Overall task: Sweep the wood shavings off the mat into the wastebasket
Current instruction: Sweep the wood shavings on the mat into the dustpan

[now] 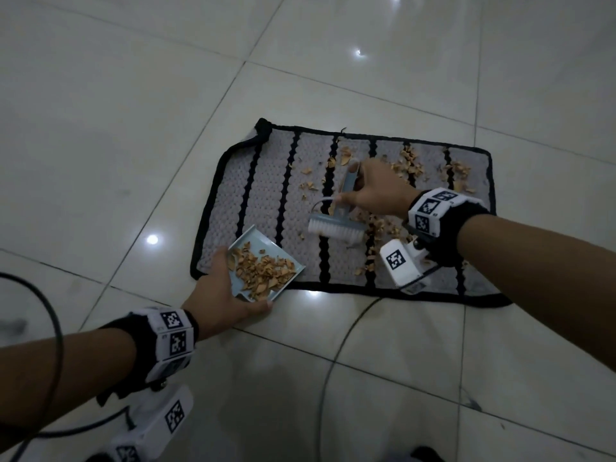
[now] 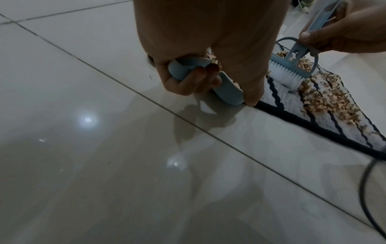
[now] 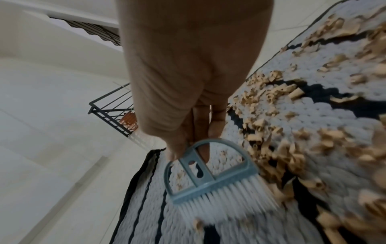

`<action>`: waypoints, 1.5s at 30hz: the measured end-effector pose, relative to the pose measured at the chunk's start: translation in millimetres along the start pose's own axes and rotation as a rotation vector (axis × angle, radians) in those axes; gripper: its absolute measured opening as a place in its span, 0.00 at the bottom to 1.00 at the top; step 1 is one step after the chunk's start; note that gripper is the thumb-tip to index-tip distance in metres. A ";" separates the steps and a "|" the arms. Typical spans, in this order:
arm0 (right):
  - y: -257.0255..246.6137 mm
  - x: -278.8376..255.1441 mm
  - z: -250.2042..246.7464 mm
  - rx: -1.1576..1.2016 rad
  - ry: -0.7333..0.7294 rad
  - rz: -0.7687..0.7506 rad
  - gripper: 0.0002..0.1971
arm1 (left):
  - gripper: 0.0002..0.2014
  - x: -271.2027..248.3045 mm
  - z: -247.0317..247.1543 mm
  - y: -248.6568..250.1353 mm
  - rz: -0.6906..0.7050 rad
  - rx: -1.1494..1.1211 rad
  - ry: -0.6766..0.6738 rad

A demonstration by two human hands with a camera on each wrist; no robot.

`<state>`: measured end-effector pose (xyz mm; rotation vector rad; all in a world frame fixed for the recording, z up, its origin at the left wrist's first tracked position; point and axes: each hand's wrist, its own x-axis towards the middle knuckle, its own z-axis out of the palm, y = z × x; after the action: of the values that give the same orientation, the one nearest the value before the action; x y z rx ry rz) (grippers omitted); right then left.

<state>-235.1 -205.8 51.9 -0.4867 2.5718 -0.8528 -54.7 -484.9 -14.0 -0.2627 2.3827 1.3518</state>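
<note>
Cable (image 1: 336, 345) trails across the floor (image 1: 116, 128) nearest me, and just past it my left hand (image 1: 220, 295) holds the dustpan (image 1: 263, 261) at the mat's near-left corner. In the left wrist view my fingers (image 2: 188, 80) are curled round its short handle with the thumb pressed along the side, so I judge the pan's open lip stays tipped down against the mat (image 1: 266, 181) to catch what gets pushed over. A pile of wood shavings (image 1: 263, 271) already sits in the pan. Beyond it, my right hand (image 1: 373, 191) grips the brush (image 1: 333, 225), fingers wrapped about the slim handle and thumb pinching it from the side; the white bristles rest on the mat between the pan and a thick drift of loose shavings (image 1: 376, 225) just to their right. I hold the brush tilted with its bristles facing the pan so that a short pull should drag that drift leftward. Farther back, scattered shavings (image 1: 410, 161) lie along the mat's far edge and right end, well apart from the pan, so much sweeping remains. I see no wastebasket in the head view; a dark wire-framed thing (image 3: 112, 113) shows beyond the mat in the right wrist view, but I cannot tell what it is.
</note>
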 end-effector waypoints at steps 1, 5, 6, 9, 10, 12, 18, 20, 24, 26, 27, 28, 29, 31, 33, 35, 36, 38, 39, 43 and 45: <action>0.4 0.5 -5.2 -0.011 0.035 0.013 0.16 | 0.53 0.5 -0.1 0.6 -0.001 0.003 0.003; -11.2 -3.6 -11.3 0.030 0.101 -0.030 0.14 | 0.55 0.5 0.7 -0.1 -0.005 -0.001 0.015; -16.5 -5.7 -7.3 0.065 0.078 -0.040 0.13 | 0.55 0.3 1.3 -0.9 -0.008 -0.004 0.023; -25.7 -10.9 14.5 0.102 -0.046 -0.085 0.15 | 0.57 -2.3 4.4 -0.9 -0.023 0.021 0.043; -25.8 -10.9 20.6 0.095 -0.057 -0.080 0.14 | 0.57 -2.9 5.7 -0.5 -0.028 0.028 0.044; -18.4 -6.9 23.3 0.092 -0.024 -0.053 0.13 | 0.56 -2.9 6.1 0.6 -0.037 0.028 0.044; 7.1 -1.1 -6.3 0.003 0.175 0.069 0.16 | 0.57 -0.3 3.7 15.0 -0.024 0.001 0.066; 4.5 -3.7 -12.3 0.031 0.214 0.064 0.15 | 0.55 3.0 4.8 21.1 -0.005 -0.047 0.075; -11.8 -9.4 -4.6 0.164 0.217 0.017 0.13 | 0.50 13.7 3.7 22.3 0.017 -0.070 0.037; -18.7 -10.0 10.1 0.201 0.145 -0.010 0.15 | 0.51 16.6 3.5 20.8 -0.002 -0.062 0.029; -19.1 -9.7 16.8 0.203 0.115 -0.021 0.16 | 0.51 17.0 4.3 20.8 -0.004 -0.056 0.034; -17.2 -9.1 20.9 0.200 0.096 -0.025 0.16 | 0.50 17.6 5.5 21.2 -0.004 -0.048 0.037; -14.3 -8.1 22.5 0.193 0.095 -0.023 0.15 | 0.50 17.7 6.8 22.4 -0.003 -0.047 0.037; -1.6 -4.3 17.9 0.171 0.127 0.017 0.15 | 0.47 19.0 8.7 23.5 -0.005 -0.043 0.041; 15.8 -3.4 5.9 0.160 0.190 0.077 0.17 | 0.44 19.7 8.5 24.5 -0.019 -0.036 0.039; 31.0 -5.4 -7.4 0.141 0.249 0.114 0.17 | 0.44 19.9 7.2 24.3 -0.018 -0.023 0.029; 35.1 -7.3 -12.9 0.148 0.264 0.120 0.16 | 0.44 19.4 6.6 24.2 -0.016 -0.010 0.024; 35.8 -9.7 -20.1 0.194 0.287 0.131 0.13 | 0.44 18.5 6.4 26.8 -0.018 -0.006 0.028; 34.4 -7.9 -21.2 0.228 0.309 0.139 0.13 | 0.44 18.5 6.4 29.9 -0.016 -0.008 0.039; 11.6 10.2 -16.9 0.380 0.397 0.096 0.16 | 0.45 27.1 5.6 46.1 0.001 -0.038 0.071; -1.8 24.5 -9.3 0.428 0.403 0.088 0.12 | 0.47 33.1 6.1 55.0 -0.002 -0.015 0.095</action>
<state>-260.1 -213.2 53.8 -0.0759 2.6093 -1.5510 -102.3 -450.3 12.3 -0.3398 2.4494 1.3856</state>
